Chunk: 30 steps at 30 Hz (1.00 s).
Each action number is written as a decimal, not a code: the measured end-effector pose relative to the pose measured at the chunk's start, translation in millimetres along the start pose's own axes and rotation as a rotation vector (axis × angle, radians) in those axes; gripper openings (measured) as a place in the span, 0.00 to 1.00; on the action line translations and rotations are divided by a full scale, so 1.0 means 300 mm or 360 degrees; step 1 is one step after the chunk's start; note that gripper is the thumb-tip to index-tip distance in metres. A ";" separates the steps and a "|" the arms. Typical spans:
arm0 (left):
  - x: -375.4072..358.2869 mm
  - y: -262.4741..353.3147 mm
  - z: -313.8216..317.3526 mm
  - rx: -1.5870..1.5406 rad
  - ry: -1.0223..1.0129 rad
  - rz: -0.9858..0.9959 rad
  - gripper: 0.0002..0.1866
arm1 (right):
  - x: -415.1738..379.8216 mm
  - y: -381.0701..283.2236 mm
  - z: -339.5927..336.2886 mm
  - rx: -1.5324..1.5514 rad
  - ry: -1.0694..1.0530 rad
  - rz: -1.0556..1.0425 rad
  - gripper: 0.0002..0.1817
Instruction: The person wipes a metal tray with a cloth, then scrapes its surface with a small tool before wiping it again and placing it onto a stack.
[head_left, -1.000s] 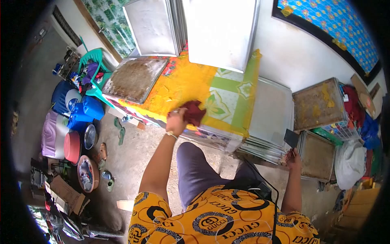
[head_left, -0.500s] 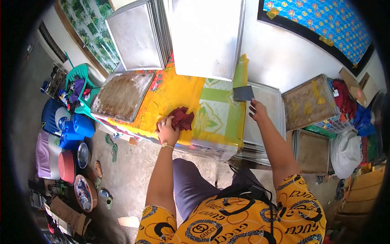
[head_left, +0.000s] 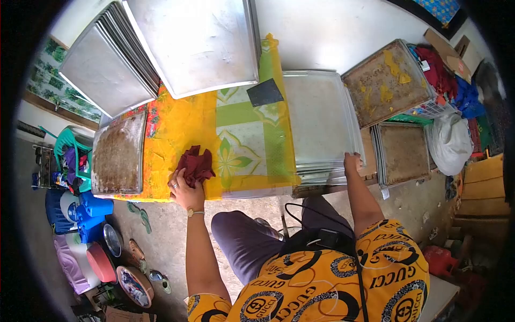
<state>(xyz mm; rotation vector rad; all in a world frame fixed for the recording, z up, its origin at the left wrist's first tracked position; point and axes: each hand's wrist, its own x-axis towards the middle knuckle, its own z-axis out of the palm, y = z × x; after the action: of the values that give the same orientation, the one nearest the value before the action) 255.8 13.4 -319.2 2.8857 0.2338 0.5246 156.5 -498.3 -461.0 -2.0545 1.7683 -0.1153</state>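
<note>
My left hand [head_left: 186, 191] rests on the near edge of the yellow-covered table [head_left: 177, 121], its fingers against a crumpled dark red cloth [head_left: 197, 163]. With its fingers bent over the rim, my right hand [head_left: 353, 162] is at the near right corner of the top tray [head_left: 319, 115] in a stack of grey metal trays. A dark square pad [head_left: 264, 93] lies on the green and white part of the table cover. Left of the cloth lies a brown-stained tray [head_left: 119, 153].
Upright metal trays [head_left: 193, 45] stand at the table's back, beside another leaning row [head_left: 104, 67]. Stained trays [head_left: 383, 83] sit at the right, near a white sack [head_left: 449, 142]. Basins [head_left: 101, 263] and slippers [head_left: 140, 216] are on the floor at left.
The view has turned to the right. My right hand has moved from beside the dark pad to the near corner of the tray stack. My left hand remains at the red cloth.
</note>
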 end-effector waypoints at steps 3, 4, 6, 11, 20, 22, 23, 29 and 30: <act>0.000 0.015 -0.010 0.0020 -0.0007 -0.0006 0.30 | 0.089 0.133 0.097 -0.0061 -0.0117 -0.0016 0.39; 0.000 0.017 -0.010 0.0031 -0.0012 -0.0012 0.30 | 0.146 0.168 0.153 -0.0017 -0.0238 -0.0072 0.42; -0.002 0.015 -0.015 0.0050 -0.0016 -0.0030 0.30 | 0.176 0.157 0.179 0.0027 -0.0290 0.0034 0.42; -0.002 0.014 -0.002 0.0061 -0.0018 -0.0065 0.30 | 0.200 0.099 0.117 -0.0213 -0.0277 0.0149 0.37; -0.001 0.034 -0.016 0.0108 -0.0053 -0.0117 0.30 | 0.388 0.220 0.324 0.0481 -0.0270 0.0193 0.26; -0.005 0.034 -0.013 0.0113 -0.0061 -0.0124 0.29 | 0.379 0.215 0.316 0.0629 -0.0179 0.0277 0.26; -0.005 0.034 -0.012 0.0109 -0.0060 -0.0125 0.29 | 0.376 0.212 0.310 0.0721 -0.0178 0.0355 0.26; -0.005 0.047 -0.031 0.0103 -0.0081 -0.0162 0.29 | 0.245 0.084 0.019 0.1432 -0.1010 0.0292 0.32; -0.007 0.048 -0.032 0.0097 -0.0091 -0.0163 0.29 | 0.241 0.076 -0.005 0.1597 -0.1083 0.0214 0.32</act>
<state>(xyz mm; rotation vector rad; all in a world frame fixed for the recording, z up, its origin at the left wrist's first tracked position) 251.9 0.5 -307.9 2.9235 0.3925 0.4234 148.4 -570.3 -483.2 -1.0562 1.0600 -0.1855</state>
